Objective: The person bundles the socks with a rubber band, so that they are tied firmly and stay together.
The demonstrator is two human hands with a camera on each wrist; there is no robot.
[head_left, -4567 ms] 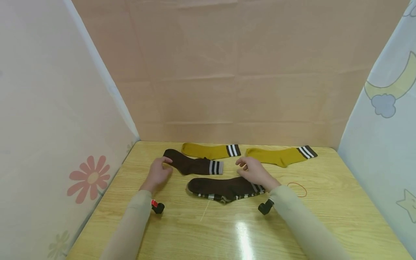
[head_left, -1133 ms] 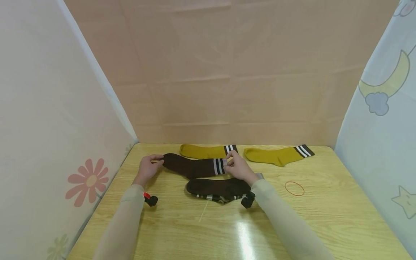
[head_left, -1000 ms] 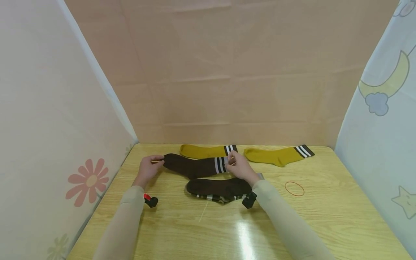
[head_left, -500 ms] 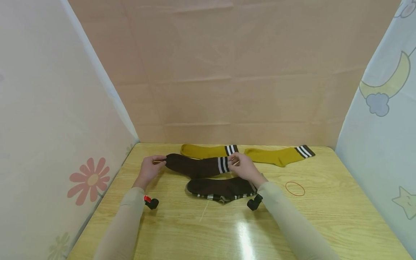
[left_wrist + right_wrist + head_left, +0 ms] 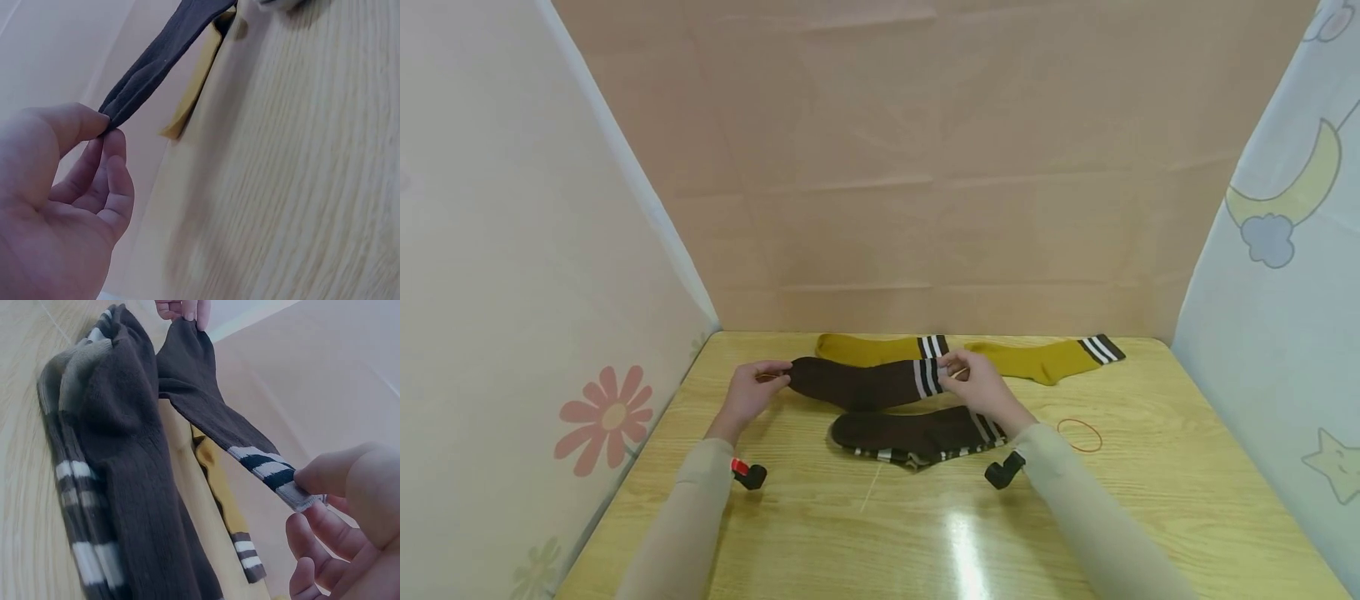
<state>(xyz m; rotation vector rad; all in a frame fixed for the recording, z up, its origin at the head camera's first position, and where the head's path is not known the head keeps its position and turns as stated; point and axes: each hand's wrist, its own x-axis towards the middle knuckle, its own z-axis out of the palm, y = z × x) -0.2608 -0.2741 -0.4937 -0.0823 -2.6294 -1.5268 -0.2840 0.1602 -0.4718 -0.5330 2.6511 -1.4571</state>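
Note:
A dark brown sock (image 5: 853, 386) with a grey-and-black striped cuff is stretched sideways between my two hands, lifted off the table. At its toe end my left hand (image 5: 751, 398) pinches the fabric between thumb and forefinger; the left wrist view shows the same pinch on the toe (image 5: 134, 90). My right hand (image 5: 985, 390) pinches the striped cuff (image 5: 265, 467) at the other end. Just in front lies a stack of socks (image 5: 902, 432), a dark brown one on top of others with white-banded edges.
Two mustard-yellow socks with white-striped dark cuffs lie along the table's back edge, one (image 5: 868, 347) behind the held sock, one (image 5: 1037, 361) to the right. A red rubber band (image 5: 1080, 435) lies right of the stack. Cloth walls stand left, right and behind.
Earlier both hands were beside the brown sock as it lay on the table; both now pinch it, raised. Over the last second it has shifted slightly right.

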